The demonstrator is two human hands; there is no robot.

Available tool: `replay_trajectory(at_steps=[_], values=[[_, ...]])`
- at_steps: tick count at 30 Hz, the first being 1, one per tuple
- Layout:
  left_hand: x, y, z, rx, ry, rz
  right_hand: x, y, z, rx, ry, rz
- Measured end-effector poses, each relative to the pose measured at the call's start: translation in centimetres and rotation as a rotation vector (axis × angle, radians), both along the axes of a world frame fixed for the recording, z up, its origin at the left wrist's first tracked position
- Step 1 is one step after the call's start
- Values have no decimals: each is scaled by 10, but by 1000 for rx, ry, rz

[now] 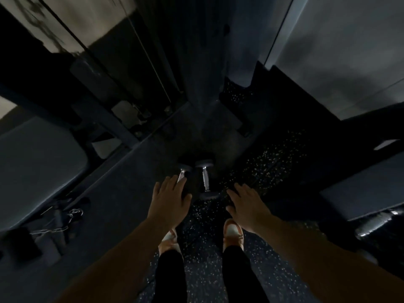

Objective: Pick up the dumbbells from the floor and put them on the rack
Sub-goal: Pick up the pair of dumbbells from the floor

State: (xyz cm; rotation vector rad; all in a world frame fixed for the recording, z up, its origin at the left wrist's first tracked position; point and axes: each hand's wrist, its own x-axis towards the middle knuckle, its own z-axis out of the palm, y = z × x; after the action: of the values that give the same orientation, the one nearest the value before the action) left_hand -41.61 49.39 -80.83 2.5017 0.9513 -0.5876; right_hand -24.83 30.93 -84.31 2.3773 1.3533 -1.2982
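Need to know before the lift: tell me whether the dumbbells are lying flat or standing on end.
Lying flat. Both dumbbells rest side by side on the floor, handles horizontal, a head at each end.

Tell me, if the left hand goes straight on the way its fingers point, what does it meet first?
Most likely the left dumbbell: the left hand is open, its fingertips already over the chrome handle. Height above it is unclear.
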Motion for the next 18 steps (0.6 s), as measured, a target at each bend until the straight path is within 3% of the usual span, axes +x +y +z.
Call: replay_trajectory(at_steps=[9,13,18], values=[[-13,58,-254,-87,74,-75,-24,46,-223,-12,22,-121],[-26,68,-355,-134,57,50,-43,74,-308,-34,82,-230],[-24,82,-441,-158,-34,214,-48,112,-379,74,97,-449]])
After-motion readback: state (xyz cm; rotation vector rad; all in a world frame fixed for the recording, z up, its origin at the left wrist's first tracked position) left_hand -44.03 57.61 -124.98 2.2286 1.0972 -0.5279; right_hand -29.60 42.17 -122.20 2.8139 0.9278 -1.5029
